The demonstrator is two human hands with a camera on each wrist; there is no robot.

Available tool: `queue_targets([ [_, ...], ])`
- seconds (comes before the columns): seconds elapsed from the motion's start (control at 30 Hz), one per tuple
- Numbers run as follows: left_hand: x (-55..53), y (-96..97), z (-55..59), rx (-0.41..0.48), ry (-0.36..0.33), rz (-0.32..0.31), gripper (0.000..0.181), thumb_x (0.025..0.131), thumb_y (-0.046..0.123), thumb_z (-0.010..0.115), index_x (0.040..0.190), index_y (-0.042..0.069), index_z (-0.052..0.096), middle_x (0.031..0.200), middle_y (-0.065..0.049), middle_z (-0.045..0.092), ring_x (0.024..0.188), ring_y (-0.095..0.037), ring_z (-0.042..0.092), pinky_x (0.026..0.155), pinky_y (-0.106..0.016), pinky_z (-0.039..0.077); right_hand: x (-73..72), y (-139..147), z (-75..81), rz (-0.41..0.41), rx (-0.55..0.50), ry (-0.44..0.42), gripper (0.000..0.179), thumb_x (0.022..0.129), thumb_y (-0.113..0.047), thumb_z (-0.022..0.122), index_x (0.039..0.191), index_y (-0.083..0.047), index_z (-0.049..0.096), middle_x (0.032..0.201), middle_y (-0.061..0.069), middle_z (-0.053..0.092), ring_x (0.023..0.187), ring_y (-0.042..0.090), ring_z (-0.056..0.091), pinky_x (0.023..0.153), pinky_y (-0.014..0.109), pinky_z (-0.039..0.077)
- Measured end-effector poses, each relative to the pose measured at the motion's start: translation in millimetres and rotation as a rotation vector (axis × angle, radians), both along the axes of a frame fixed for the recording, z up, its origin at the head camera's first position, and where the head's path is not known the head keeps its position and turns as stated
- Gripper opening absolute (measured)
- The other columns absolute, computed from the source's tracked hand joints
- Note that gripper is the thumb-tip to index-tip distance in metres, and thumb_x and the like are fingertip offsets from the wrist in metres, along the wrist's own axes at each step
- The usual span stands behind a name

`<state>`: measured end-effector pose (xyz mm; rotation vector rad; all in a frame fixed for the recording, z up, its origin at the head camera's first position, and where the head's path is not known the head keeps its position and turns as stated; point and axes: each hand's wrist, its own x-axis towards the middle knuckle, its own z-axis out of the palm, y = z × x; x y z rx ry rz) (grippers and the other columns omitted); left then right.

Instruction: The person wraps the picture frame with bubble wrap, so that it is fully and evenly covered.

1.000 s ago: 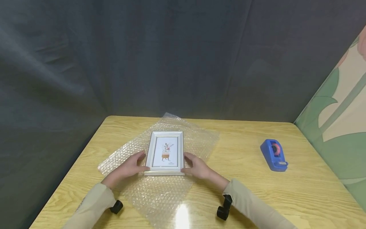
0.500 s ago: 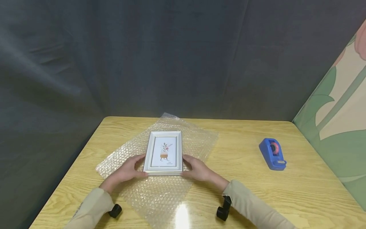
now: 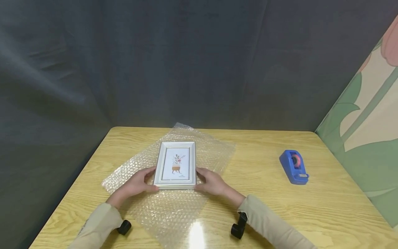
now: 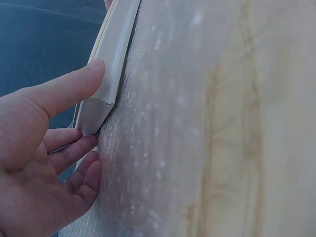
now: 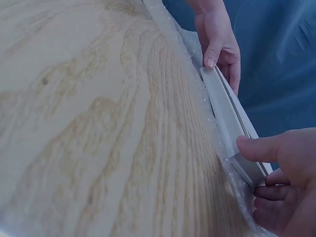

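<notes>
A white picture frame [image 3: 158,166] with a potted-plant print lies face up on a sheet of bubble wrap [image 3: 174,211]. At its near left corner my left hand [image 3: 136,183] grips it, thumb on the near edge and fingers along the side. My right hand [image 3: 212,183] holds the near right corner in the same way. The left wrist view shows the left thumb [image 4: 81,84] pressed on the frame's rim [image 4: 111,64], fingertips against the corner. Both hands appear in the right wrist view, one at each end of the frame's near edge [image 5: 222,108].
A blue tape dispenser [image 3: 292,169] with a pinkish roll stands on the right of the wooden table [image 3: 258,155]. A dark curtain [image 3: 186,62] hangs behind the table, and a floral-patterned panel [image 3: 370,138] borders it on the right.
Both thumbs have slid slightly nearer, from the frame's top face to its near edge. The whole head view has drifted a little; the frame keeps its place on the bubble wrap.
</notes>
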<state>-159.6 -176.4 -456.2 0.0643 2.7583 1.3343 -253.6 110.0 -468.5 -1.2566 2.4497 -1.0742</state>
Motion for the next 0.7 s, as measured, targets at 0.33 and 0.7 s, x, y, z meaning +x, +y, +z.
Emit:
queue_targets([
  [0.33, -0.9, -3.3, 6.8, 0.062, -0.053, -0.008, 0.083, 0.070, 0.017, 0.078, 0.136, -0.005, 0.033, 0.134, -0.025, 0.041, 0.122, -0.041, 0.038, 0.100, -0.053, 0.031, 0.3, 4, -1.5, 0.042, -0.198, -0.182, 0.072, 0.074, -0.008, 0.072, 0.133, 0.010, 0.034, 0.134, 0.026, 0.041, 0.120, 0.037, 0.044, 0.100, 0.043, 0.037],
  [0.7, -12.9, -13.4, 9.6, 0.044, -0.109, -0.040, 0.085, 0.069, 0.013, 0.077, 0.137, -0.006, 0.029, 0.132, -0.026, 0.042, 0.110, -0.036, 0.044, 0.095, -0.049, 0.038, 40.3, 28, 6.6, 0.342, -0.013, 0.140, 0.072, 0.068, -0.027, 0.077, 0.130, -0.009, 0.048, 0.132, 0.004, 0.048, 0.122, 0.021, 0.041, 0.103, 0.038, 0.034],
])
